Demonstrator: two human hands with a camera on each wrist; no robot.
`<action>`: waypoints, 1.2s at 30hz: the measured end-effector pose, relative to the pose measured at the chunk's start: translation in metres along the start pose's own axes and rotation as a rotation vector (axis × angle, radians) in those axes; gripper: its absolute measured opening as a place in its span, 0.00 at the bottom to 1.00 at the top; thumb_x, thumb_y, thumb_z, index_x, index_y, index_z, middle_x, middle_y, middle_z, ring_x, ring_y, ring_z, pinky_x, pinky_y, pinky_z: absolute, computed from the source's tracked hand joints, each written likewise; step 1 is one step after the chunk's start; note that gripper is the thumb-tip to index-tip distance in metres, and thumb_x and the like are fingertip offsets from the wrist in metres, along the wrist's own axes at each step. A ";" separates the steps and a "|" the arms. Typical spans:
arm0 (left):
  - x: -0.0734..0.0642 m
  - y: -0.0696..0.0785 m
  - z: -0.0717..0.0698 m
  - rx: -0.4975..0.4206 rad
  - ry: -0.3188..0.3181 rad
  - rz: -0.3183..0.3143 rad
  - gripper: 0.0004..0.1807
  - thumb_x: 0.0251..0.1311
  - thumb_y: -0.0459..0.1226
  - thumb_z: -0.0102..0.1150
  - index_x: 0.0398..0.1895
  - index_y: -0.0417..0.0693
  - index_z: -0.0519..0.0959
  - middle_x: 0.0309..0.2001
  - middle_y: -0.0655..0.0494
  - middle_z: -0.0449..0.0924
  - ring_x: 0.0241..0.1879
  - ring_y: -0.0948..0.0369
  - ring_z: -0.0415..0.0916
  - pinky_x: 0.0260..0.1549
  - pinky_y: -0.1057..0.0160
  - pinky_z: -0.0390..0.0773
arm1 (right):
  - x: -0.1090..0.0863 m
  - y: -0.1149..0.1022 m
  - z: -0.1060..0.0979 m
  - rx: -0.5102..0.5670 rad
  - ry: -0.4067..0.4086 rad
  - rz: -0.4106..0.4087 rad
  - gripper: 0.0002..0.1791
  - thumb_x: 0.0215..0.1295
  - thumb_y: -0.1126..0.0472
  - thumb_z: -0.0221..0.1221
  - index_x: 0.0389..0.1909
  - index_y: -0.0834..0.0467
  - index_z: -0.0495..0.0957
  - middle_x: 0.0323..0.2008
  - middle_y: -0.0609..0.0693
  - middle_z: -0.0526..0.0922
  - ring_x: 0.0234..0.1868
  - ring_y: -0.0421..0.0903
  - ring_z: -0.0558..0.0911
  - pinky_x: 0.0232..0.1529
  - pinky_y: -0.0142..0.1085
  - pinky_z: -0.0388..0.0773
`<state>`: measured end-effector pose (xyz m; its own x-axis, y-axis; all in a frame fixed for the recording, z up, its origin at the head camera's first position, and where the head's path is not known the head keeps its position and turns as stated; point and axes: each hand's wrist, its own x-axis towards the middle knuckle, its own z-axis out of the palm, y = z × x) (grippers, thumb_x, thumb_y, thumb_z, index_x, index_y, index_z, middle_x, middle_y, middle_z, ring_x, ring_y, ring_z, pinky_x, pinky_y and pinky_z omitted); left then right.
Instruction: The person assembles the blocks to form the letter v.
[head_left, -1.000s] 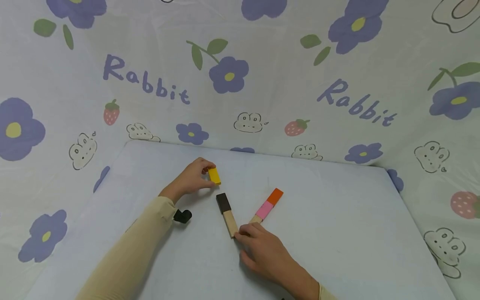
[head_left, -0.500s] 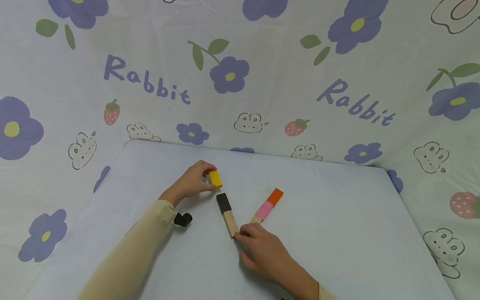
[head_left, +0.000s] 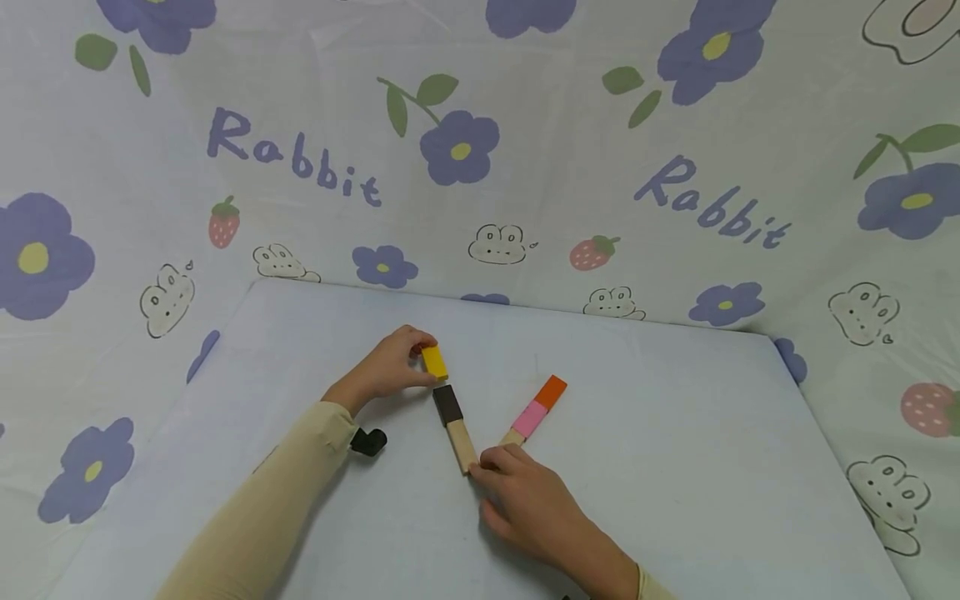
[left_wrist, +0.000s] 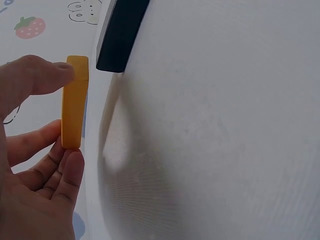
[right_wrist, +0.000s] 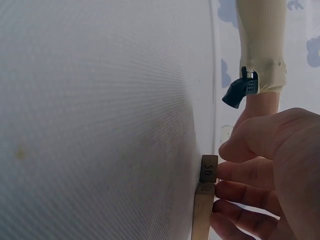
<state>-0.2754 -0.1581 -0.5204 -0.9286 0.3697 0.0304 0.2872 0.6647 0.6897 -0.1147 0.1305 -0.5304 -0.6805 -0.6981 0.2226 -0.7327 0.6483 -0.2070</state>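
My left hand (head_left: 386,362) pinches a small yellow block (head_left: 435,363) between thumb and fingers, just beyond the far end of a black block (head_left: 447,405). In the left wrist view the thumb lies over one end of the yellow block (left_wrist: 75,107), the fingertips at the other. A plain wooden block (head_left: 462,447) continues the black one toward me. My right hand (head_left: 536,504) touches the near ends of the wooden blocks with its fingertips, the thumb apart. Leading right from there are another plain block (head_left: 512,438), partly hidden, a pink block (head_left: 529,419) and an orange block (head_left: 552,393), forming a V.
The blocks lie on a white tabletop (head_left: 712,467). A patterned cloth (head_left: 555,150) with flowers and rabbits rises behind and at the sides. A black wrist camera (head_left: 369,442) sticks out from the left sleeve (head_left: 262,500). Printed digits mark the wooden block ends (right_wrist: 208,168).
My left hand has moved slightly toward me and to the right with the yellow block, closer to the black block. The right hand and the other blocks have stayed put.
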 end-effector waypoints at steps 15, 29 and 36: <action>0.001 -0.001 0.005 0.055 -0.026 0.016 0.33 0.62 0.37 0.78 0.69 0.35 0.78 0.62 0.42 0.77 0.57 0.50 0.74 0.64 0.51 0.75 | 0.001 0.002 -0.001 0.003 -0.006 0.003 0.24 0.66 0.60 0.72 0.63 0.57 0.88 0.55 0.47 0.81 0.58 0.44 0.78 0.53 0.38 0.83; 0.001 -0.003 0.006 0.053 -0.060 -0.008 0.33 0.63 0.38 0.78 0.69 0.36 0.78 0.61 0.43 0.76 0.57 0.50 0.74 0.63 0.51 0.75 | 0.000 0.002 -0.001 0.010 -0.009 0.006 0.23 0.67 0.60 0.71 0.63 0.57 0.88 0.55 0.47 0.81 0.58 0.44 0.77 0.54 0.38 0.83; 0.001 -0.003 0.006 0.046 -0.062 -0.001 0.32 0.63 0.38 0.78 0.68 0.36 0.78 0.59 0.44 0.76 0.56 0.50 0.74 0.63 0.51 0.75 | 0.000 0.002 0.000 0.007 -0.004 0.007 0.23 0.66 0.59 0.72 0.63 0.57 0.88 0.55 0.46 0.81 0.58 0.44 0.77 0.53 0.38 0.83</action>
<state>-0.2753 -0.1556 -0.5268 -0.9131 0.4074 -0.0161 0.2980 0.6939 0.6555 -0.1161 0.1320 -0.5309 -0.6856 -0.6949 0.2169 -0.7279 0.6509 -0.2156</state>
